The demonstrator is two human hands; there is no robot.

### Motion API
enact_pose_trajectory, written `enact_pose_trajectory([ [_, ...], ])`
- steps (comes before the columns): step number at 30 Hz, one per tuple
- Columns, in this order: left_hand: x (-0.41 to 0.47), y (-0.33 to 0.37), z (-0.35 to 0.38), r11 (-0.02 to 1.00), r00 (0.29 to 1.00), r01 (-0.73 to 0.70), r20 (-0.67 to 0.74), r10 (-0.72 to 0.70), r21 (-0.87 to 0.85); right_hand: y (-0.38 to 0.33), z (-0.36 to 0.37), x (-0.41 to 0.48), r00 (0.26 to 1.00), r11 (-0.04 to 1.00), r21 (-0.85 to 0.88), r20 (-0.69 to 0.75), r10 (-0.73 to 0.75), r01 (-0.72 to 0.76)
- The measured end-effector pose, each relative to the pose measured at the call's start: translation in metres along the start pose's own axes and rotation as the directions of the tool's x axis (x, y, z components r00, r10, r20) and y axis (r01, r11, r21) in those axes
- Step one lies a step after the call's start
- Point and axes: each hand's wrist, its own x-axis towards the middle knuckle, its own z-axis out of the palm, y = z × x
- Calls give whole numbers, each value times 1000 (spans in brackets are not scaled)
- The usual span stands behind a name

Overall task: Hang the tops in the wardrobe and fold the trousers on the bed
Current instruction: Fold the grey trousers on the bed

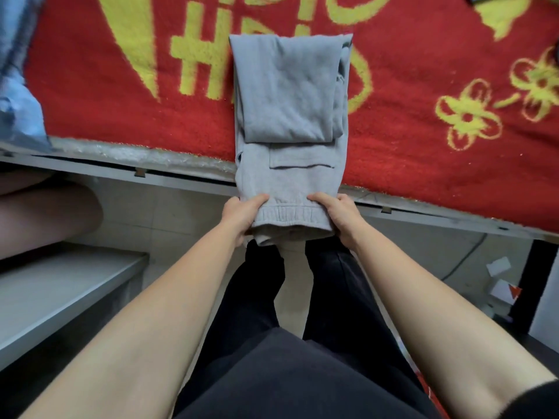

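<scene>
1. Left hand (242,217): thumb lies on top of the waistband (287,214), and the fingers are curled under it. It grips the left corner.
2. Right hand (338,216): same hold on the right corner, with the thumb on top and the fingers curled beneath.
3. Waistband: elastic, held between the two hands just past the bed (106,169) edge, above the floor (169,213).
4. Trousers (287,95): grey, lying lengthwise on the blanket (121,101). The legs are folded back over the seat, and the folded end stops just short of a pocket (302,160).
5. Blanket: red with yellow figures, covering the bed.
6. Blue cloth (18,95): at the bed's left end, well apart from the trousers.
7. Floor: pale tiles. The person's dark-clothed legs stand below the waistband.
</scene>
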Motion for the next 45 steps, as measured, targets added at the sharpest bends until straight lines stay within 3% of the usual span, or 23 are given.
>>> enact_pose_trajectory([
  [6,-10,109,-2,997,997,-66,31,68,-41,-114,-1,-2,993,996,9,75,-90,90],
  [9,4,180,3,930,984,-126,76,161,-344,-182,1,18,981,967,236,146,-127,90],
  [11,17,208,8,848,970,-172,64,235,-501,-210,0,41,975,908,396,110,-192,135],
  [13,28,213,21,865,946,-299,-4,325,-402,-216,1,59,966,935,268,45,-253,233],
  [15,36,204,28,892,895,-445,6,447,-77,-209,1,73,932,931,-44,29,-360,361],
  [16,41,196,30,841,859,-512,67,508,174,-201,-1,78,893,857,-258,62,-446,446],
  [17,44,188,30,719,829,-543,140,541,434,-193,-6,80,832,699,-483,130,-539,528],
  [18,46,181,29,557,805,-542,198,560,629,-184,-10,81,758,477,-655,235,-608,586],
  [20,49,171,30,317,771,-511,263,580,799,-169,-18,83,632,44,-792,451,-630,609],
  [21,49,169,31,249,762,-490,272,587,835,-165,-20,84,614,-103,-810,514,-599,577],
  [23,56,168,34,144,759,-441,282,587,886,-162,-21,90,652,-248,-838,536,-537,486],
  [26,76,181,36,115,821,-399,298,486,910,-167,-16,106,736,-266,-871,492,-466,413],
  [32,105,200,39,114,853,-372,291,433,921,-182,2,125,802,-237,-892,451,-392,385],
  [34,97,193,38,141,822,-415,304,481,899,-179,0,116,782,-247,-881,473,-406,404],
  [36,84,182,32,127,706,-496,314,634,859,-172,-7,107,713,-327,-848,528,-462,417],
  [39,72,153,22,-70,526,-550,410,745,832,-155,-12,100,695,-470,-805,570,-438,363],
  [42,78,129,29,-283,601,-437,511,614,854,-139,0,108,726,-485,-835,500,-471,261],
  [45,95,131,44,-318,655,-300,437,617,899,-132,18,120,724,-461,-875,414,-551,149],
])
